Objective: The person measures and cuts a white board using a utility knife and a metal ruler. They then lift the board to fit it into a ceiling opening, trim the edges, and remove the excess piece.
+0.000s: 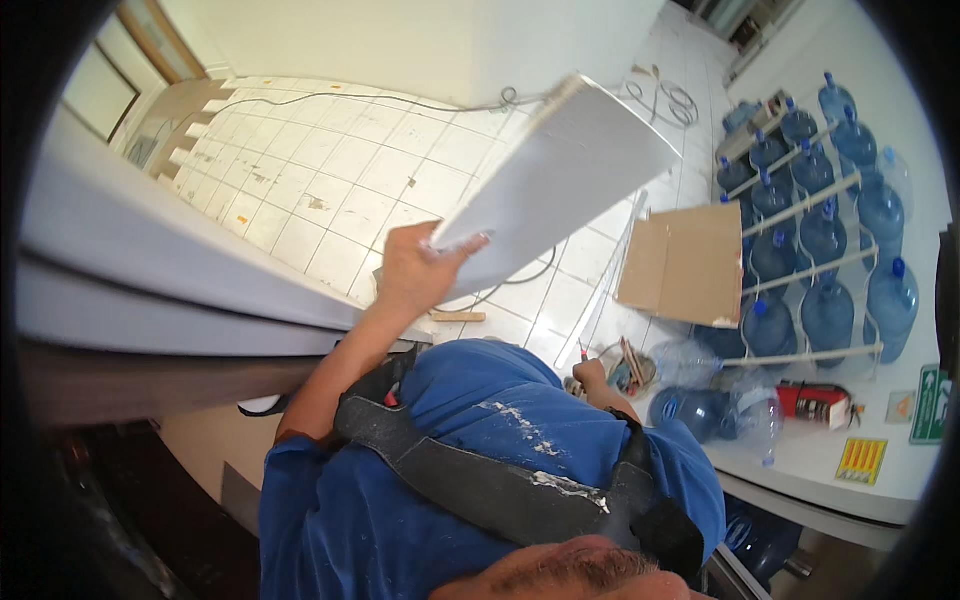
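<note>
My left hand point(418, 268) grips the lower left edge of a long white board point(575, 170), thumb on its broad face, the fingers mostly hidden behind. The board is tilted, its upper end pointing away to the right. Lower down and to the right, close to my body, my right hand point(590, 374) is closed round a thin tool with some red on it point(583, 351); its kind is too small to make out. Beside that hand lies a clear container or bag of assorted tools point(630, 370).
Blue water bottles point(825, 235) fill a white rack on the right, with a cardboard sheet point(680, 262) before it. A red fire extinguisher point(812, 404) is near loose bottles point(705, 412). Cables point(670, 105) cross the tiled floor point(350, 165). A wood strip point(458, 317) lies near my body.
</note>
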Demonstrator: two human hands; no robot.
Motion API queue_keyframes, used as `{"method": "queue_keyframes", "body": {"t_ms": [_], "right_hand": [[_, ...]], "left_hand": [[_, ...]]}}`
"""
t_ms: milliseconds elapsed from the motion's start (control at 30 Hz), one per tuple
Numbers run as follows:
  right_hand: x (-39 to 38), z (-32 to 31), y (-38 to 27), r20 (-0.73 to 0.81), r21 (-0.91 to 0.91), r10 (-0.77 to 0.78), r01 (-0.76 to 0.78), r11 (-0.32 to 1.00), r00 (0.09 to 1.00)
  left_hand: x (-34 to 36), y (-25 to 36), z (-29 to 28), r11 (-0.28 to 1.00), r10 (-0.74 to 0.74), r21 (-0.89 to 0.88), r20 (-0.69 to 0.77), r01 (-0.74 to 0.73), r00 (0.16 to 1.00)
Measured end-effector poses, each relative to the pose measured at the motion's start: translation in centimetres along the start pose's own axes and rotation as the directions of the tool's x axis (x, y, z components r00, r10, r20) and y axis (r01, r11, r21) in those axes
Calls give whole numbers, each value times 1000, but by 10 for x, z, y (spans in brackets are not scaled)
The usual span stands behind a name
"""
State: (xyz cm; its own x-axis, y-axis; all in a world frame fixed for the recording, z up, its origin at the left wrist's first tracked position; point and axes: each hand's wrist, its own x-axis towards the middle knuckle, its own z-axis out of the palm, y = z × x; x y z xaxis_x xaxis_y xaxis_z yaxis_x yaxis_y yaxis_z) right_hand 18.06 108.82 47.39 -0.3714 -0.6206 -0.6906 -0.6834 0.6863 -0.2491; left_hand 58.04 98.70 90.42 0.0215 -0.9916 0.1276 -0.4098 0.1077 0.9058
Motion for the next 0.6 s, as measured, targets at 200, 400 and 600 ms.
{"method": "queue_keyframes", "body": {"t_ms": [200,400,600], "right_hand": [[9,33,89,-60,196,197,-182,964,979],[15,52,148,-155,279,239,-190,941,959],[-11,19,105,-355,367,187,-48,929,916]], "left_hand": [[57,-7,48,996,-82,28,30,81,996],[126,-47,104,971,-233,-42,34,235,972],[187,-58,152,862,-290,-414,72,293,954]]}}
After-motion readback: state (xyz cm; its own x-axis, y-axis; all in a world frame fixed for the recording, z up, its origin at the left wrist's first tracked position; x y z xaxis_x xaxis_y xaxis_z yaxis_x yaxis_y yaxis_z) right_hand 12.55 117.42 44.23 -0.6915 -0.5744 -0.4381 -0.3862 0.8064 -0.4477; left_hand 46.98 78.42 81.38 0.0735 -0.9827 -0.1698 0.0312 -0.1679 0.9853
